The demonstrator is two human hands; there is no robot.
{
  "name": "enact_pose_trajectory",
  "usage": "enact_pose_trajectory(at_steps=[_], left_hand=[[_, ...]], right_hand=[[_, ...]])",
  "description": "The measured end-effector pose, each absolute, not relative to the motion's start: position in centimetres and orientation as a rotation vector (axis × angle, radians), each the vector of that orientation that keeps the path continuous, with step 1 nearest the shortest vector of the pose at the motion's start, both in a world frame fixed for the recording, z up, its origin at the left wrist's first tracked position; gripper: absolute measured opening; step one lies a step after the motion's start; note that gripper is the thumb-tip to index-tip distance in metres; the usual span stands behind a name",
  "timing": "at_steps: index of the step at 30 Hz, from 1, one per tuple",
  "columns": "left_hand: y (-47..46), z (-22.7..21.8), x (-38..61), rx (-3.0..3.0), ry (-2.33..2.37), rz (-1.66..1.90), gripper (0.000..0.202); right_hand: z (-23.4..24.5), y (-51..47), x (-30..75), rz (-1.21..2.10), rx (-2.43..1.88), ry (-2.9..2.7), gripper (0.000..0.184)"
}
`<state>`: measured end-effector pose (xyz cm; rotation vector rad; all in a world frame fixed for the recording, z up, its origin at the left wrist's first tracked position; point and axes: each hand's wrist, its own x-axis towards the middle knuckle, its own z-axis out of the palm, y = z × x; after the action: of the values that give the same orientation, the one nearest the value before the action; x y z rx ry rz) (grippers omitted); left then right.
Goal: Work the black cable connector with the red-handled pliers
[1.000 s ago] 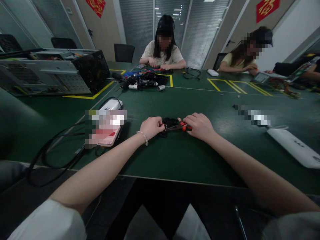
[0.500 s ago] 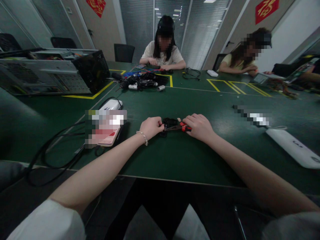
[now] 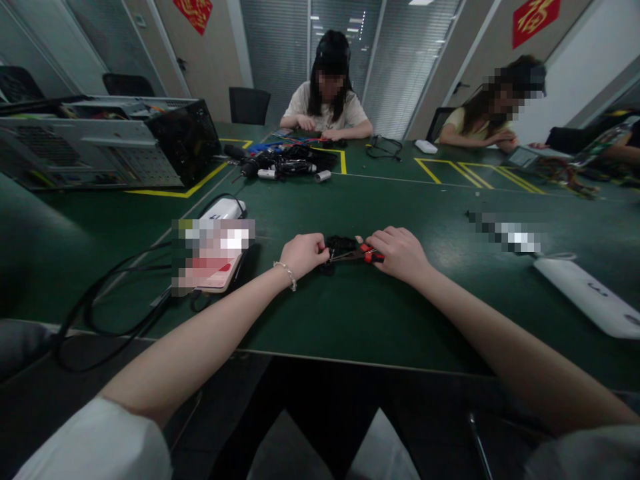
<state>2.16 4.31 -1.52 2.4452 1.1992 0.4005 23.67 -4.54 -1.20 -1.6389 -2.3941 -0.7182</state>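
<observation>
Over the green table, my right hand [image 3: 400, 255] is closed around the red-and-black handles of a pair of pliers [image 3: 369, 253]. The metal jaws point left, toward the fingertips of my left hand [image 3: 305, 255]. Those fingertips are pinched together on a small dark piece, perhaps a cable end, too small to make out. A bundled black cable [image 3: 342, 244] lies between the two hands, just behind the jaws. Whether the jaws grip the piece cannot be seen. A small pale scrap [image 3: 359, 239] sits beside the pliers. My left wrist wears a bracelet.
To the left lie a phone [image 3: 220, 277], a white power bank [image 3: 225, 209] and looped black cables [image 3: 85, 300]; another white power bank [image 3: 590, 297] is at right. Beyond are a drill among cables [image 3: 250, 165], an opened computer case [image 3: 100, 143], and co-workers [image 3: 327, 100] seated across the table.
Almost nothing differs. Both hands, the pliers and the cable hold the same place, with only a tiny shift of the whole view.
</observation>
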Motion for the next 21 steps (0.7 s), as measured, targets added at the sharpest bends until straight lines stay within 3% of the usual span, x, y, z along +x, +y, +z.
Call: enact_pose_trajectory(at_steps=[21], left_hand=[[4.34, -1.48, 2.18, 2.451, 1.199, 0.397, 0.017]], right_hand=[[-1.17, -4.53, 23.76, -0.722, -1.629, -2.394, 0.028]])
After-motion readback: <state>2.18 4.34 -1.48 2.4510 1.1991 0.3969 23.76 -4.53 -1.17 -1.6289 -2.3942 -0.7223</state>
